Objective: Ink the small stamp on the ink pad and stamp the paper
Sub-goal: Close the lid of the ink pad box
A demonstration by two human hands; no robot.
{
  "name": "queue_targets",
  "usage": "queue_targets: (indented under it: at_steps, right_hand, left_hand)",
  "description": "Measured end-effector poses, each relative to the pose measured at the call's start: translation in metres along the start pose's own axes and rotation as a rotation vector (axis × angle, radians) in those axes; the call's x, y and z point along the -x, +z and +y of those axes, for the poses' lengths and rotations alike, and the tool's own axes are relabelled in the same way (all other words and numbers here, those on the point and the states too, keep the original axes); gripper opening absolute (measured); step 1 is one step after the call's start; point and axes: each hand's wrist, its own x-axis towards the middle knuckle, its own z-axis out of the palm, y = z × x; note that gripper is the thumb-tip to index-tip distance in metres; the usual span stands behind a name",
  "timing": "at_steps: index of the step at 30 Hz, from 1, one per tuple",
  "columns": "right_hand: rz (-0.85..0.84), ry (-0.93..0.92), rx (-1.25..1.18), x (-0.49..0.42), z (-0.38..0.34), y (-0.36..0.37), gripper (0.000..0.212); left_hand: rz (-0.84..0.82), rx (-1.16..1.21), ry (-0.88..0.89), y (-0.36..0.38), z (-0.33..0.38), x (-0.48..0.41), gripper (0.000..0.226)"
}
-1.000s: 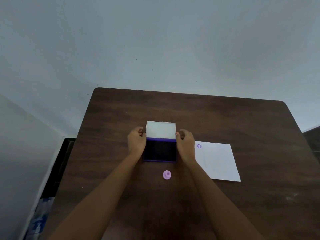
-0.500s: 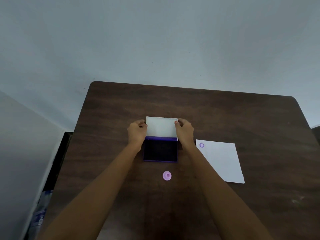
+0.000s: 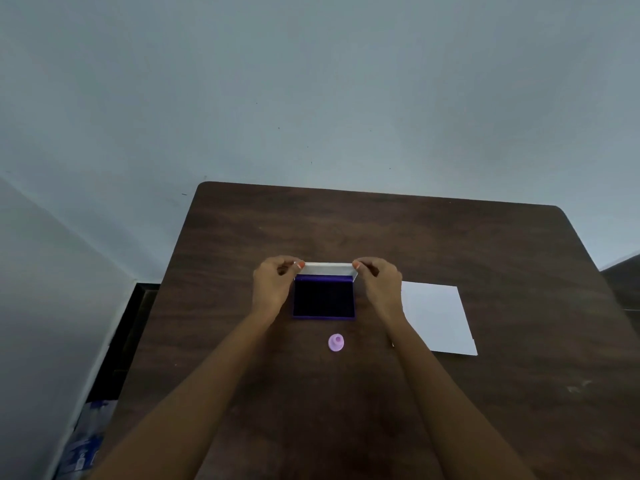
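Table point(image 3: 450, 244): one ink pad point(image 3: 324, 299), one stamp point(image 3: 336, 342), one paper point(image 3: 437, 318).

The tabletop point(image 3: 450, 244) under my arms is dark wood grain, matt, with faint pale scuffs toward 4 o'clock. The ink pad point(image 3: 323, 299) shows a deep, matt, felt-like face in a purple frame, probably plastic; its lid point(image 3: 327, 269) is pale and smooth. The stamp point(image 3: 336, 342) looks like smooth lilac plastic. The paper point(image 3: 440, 320) is plain matt white.
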Motion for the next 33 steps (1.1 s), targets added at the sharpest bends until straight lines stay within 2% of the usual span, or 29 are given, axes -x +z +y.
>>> queue_targets:
  at_steps: [7, 14, 23, 27, 33]
  right_hand:
    - [-0.008, 0.096, -0.066, 0.038, 0.022, 0.001, 0.014]
    - [-0.042, -0.010, 0.084, 0.051, 0.037, 0.007, 0.017]
    - [-0.058, -0.021, 0.143, 0.058, 0.051, 0.016, 0.015]
    - [-0.087, -0.123, 0.248, 0.058, 0.055, 0.018, 0.015]
    - [-0.077, -0.340, 0.466, 0.065, 0.053, 0.012, 0.011]
  left_hand:
    - [-0.018, -0.041, 0.067, -0.006, -0.017, 0.031, 0.019]
    - [-0.109, -0.221, 0.094, 0.000, -0.038, 0.041, 0.021]
    - [-0.151, -0.392, 0.165, 0.005, -0.052, 0.044, 0.013]
    - [-0.200, -0.490, 0.206, 0.005, -0.051, 0.042, 0.006]
    - [-0.236, -0.709, 0.293, 0.008, -0.049, 0.045, 0.018]
